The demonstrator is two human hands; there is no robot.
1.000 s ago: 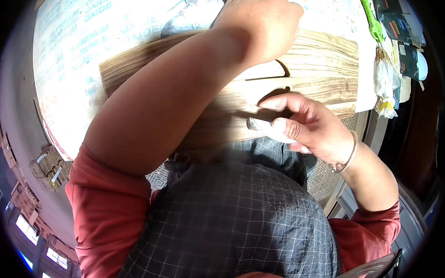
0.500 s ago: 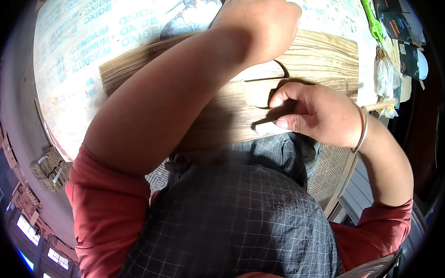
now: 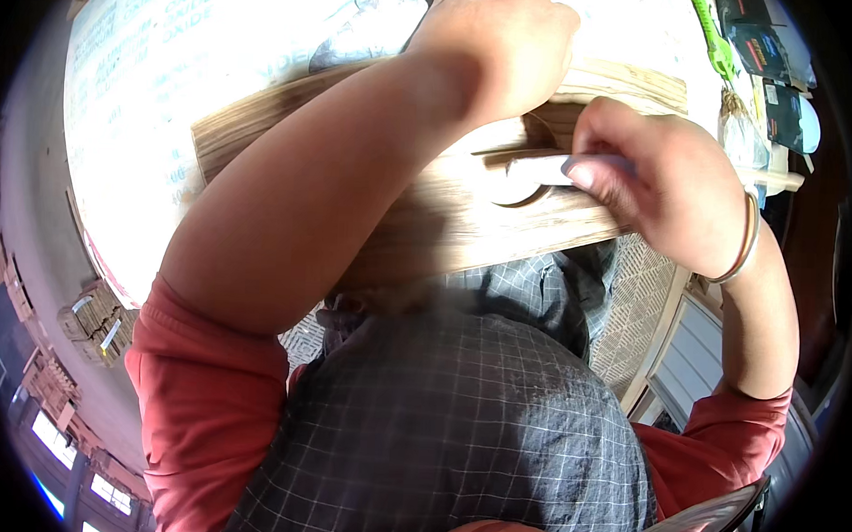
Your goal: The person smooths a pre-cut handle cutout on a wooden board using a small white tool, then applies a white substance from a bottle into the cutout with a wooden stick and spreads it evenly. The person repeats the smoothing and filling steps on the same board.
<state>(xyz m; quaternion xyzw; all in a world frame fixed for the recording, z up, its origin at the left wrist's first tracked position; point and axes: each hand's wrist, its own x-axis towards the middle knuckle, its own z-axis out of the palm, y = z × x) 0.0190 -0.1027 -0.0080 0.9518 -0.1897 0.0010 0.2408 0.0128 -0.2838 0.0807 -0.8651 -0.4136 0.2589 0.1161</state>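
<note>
A long wooden board [image 3: 248, 128] with dark streaked grain lies across the near side of the table, in front of my body. A rounded recess or cut-out [image 3: 520, 200] with a dark curved edge shows in its middle. My right hand [image 3: 659, 171] is closed over a thin, flat, pale strip-like tool [image 3: 539, 169]. Its light end reaches over the rounded cut, and a wood-coloured end sticks out beyond the wrist. My left hand [image 3: 495, 48] is bent into a fist on the far side of the board. Its fingertips are hidden, and what they hold cannot be seen.
White printed sheeting [image 3: 132, 96] covers the table, brightly sunlit. At the far right lie a green-handled tool [image 3: 711, 41], several dark packets [image 3: 757, 48] and a clear plastic bag beside bristles [image 3: 732, 113]. Dark checked cloth [image 3: 459, 389] covers my lap below the board's near edge.
My right hand has moved up and right, away from the board's near edge, and turned. The pale tool now points left over the rounded cut. The left hand has hardly moved.
</note>
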